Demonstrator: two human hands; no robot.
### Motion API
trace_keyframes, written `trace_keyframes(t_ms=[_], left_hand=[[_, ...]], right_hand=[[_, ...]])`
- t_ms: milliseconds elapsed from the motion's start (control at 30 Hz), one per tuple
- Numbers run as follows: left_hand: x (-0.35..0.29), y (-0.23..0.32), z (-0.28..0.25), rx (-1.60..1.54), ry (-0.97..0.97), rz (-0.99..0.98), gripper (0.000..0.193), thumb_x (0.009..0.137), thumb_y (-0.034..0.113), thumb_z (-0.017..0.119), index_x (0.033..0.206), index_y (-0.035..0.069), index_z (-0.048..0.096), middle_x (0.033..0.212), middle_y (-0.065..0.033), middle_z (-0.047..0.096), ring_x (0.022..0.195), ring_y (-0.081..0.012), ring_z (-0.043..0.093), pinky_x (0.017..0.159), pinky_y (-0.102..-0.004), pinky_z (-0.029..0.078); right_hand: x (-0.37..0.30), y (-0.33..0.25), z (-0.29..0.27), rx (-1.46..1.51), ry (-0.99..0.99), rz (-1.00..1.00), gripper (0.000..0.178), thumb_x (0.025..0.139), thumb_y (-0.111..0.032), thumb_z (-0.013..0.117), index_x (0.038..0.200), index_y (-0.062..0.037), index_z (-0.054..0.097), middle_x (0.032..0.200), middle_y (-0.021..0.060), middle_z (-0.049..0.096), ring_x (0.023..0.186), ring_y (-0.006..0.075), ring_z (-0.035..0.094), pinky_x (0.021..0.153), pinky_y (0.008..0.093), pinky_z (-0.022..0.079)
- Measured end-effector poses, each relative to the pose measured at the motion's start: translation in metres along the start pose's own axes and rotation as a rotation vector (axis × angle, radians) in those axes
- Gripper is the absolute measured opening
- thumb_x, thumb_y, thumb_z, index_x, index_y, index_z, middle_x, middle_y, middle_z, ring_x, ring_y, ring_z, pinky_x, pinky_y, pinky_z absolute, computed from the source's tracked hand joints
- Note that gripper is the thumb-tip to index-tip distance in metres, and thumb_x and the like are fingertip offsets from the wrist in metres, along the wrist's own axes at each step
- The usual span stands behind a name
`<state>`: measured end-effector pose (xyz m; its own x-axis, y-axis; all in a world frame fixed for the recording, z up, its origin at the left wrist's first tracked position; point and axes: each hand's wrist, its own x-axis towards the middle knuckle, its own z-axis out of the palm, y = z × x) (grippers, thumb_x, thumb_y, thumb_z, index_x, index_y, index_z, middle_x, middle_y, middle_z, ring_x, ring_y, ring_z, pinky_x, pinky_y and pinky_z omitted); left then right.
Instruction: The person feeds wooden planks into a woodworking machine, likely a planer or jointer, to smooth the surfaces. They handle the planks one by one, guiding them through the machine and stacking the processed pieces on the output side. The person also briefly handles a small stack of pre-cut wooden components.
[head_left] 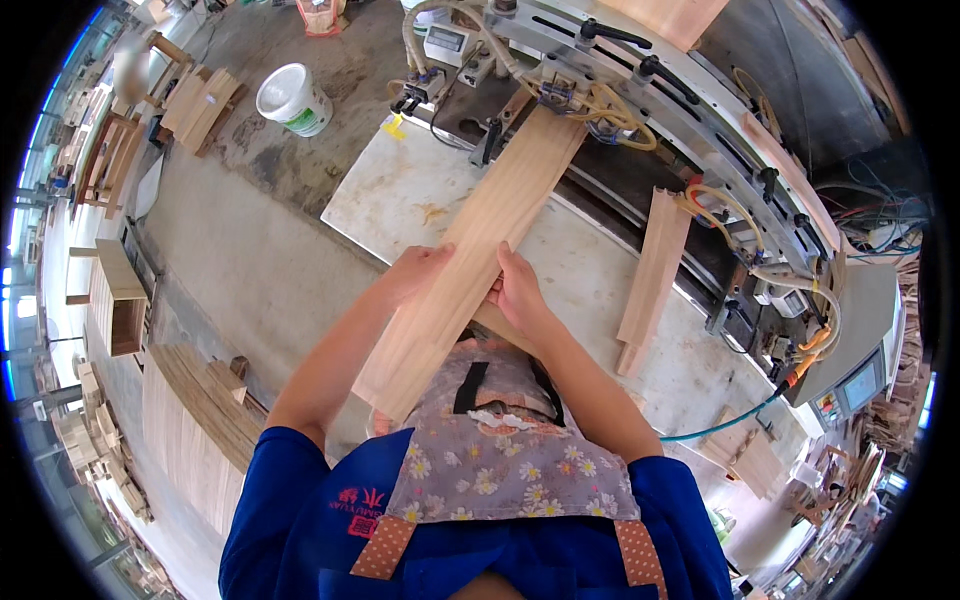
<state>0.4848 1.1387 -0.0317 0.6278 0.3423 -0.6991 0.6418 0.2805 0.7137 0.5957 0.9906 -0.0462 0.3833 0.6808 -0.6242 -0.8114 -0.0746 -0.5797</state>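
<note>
A long, pale wooden board (480, 240) slants from near my body up to the machine (570, 85), its far end under the clamp parts and hoses. My left hand (422, 268) grips its left edge, fingers hidden beneath and thumb on top. On the opposite edge my right hand (515, 285) holds it too, the thumb along the side and fingers curled under. Below the board, close to my right wrist, part of another wooden piece (500, 325) shows. More narrow boards (655, 275) lie on the white worktop (385, 200) to the right, reaching under a second clamp.
A metal beam with black lever handles (670, 80) runs across the far side. At the right stands a control panel (860, 385), with a teal hose (730, 425) nearby. A white bucket (294, 100) sits on the floor at far left; stacked boards (195, 420) are at near left.
</note>
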Motion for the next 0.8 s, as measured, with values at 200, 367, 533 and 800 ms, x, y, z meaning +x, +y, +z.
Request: trace_keyframes(t_ms=[200, 367, 533, 800], left_hand=[[0.033, -0.014, 0.001, 0.335, 0.288, 0.153, 0.058, 0.090, 0.050, 0.044, 0.096, -0.004, 0.064, 0.087, -0.0225, 0.065, 0.084, -0.0312, 0.064, 0.073, -0.0375, 0.048], [0.065, -0.029, -0.007, 0.343, 0.330, 0.205, 0.061, 0.090, 0.054, 0.039, 0.095, -0.001, 0.064, 0.089, -0.0254, 0.064, 0.089, -0.0371, 0.062, 0.078, -0.0420, 0.046], [0.076, -0.002, 0.002, 0.371, 0.403, 0.142, 0.062, 0.089, 0.054, 0.040, 0.093, -0.003, 0.064, 0.091, -0.0275, 0.063, 0.091, -0.0398, 0.060, 0.079, -0.0438, 0.045], [0.079, 0.002, 0.004, 0.376, 0.403, 0.200, 0.059, 0.090, 0.050, 0.040, 0.092, -0.003, 0.064, 0.090, -0.0283, 0.062, 0.091, -0.0412, 0.060, 0.079, -0.0452, 0.045]], right_hand=[[0.037, -0.008, 0.001, -0.201, 0.124, -0.099, 0.044, 0.093, -0.030, 0.044, 0.115, 0.0075, 0.044, 0.103, 0.0178, 0.057, 0.088, 0.0272, 0.062, 0.066, 0.0394, 0.055], [0.069, -0.018, -0.008, -0.302, 0.247, -0.078, 0.036, 0.095, -0.033, 0.044, 0.110, 0.0000, 0.045, 0.096, 0.0141, 0.060, 0.074, 0.0234, 0.064, 0.061, 0.0381, 0.055], [0.074, -0.049, -0.001, -0.283, 0.278, -0.047, 0.036, 0.095, -0.032, 0.045, 0.110, 0.0004, 0.047, 0.093, 0.0138, 0.061, 0.074, 0.0235, 0.064, 0.059, 0.0382, 0.055], [0.088, -0.033, -0.014, -0.304, 0.319, -0.128, 0.040, 0.090, -0.030, 0.050, 0.111, 0.0045, 0.049, 0.099, 0.0177, 0.060, 0.081, 0.0281, 0.064, 0.060, 0.0411, 0.056]])
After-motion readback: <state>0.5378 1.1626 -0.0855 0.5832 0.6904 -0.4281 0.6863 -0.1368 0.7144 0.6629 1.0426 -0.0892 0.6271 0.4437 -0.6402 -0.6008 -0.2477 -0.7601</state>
